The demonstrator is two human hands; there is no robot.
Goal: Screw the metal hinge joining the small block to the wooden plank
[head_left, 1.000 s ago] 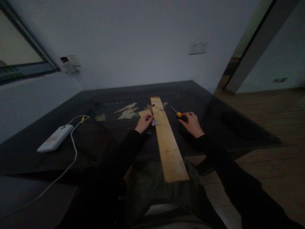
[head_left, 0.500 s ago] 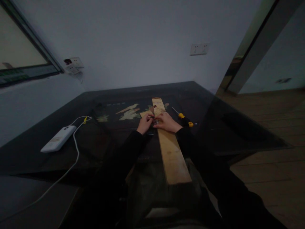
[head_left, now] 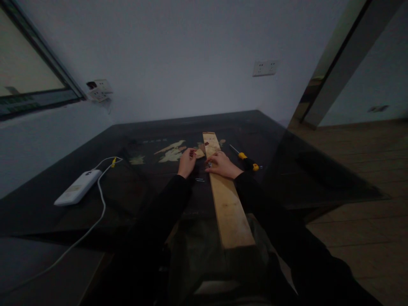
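A long wooden board [head_left: 230,208] runs from the middle of the table toward me. My right hand [head_left: 224,165] rests across it, its fingers closed around a small shiny metal piece [head_left: 209,165]; the exact kind is too small to tell. Left of the board, my left hand [head_left: 187,161] has its fingertips pinched together. Whatever they may hold is too small to make out. Part of a small flat wooden piece [head_left: 199,153] shows beside those fingertips. Screws or nails [head_left: 199,180] lie on the dark table between my forearms.
To the right of the board lies a yellow and black screwdriver [head_left: 248,161], shaft pointing away. A white power bank-like device [head_left: 78,187] with a white cable [head_left: 101,191] is at the left. The dark tabletop [head_left: 270,187] meets the wall behind.
My left hand has moved left, away from the metal piece and the board, uncovering part of the small wooden piece and the screws or nails. My right hand stays on the board.
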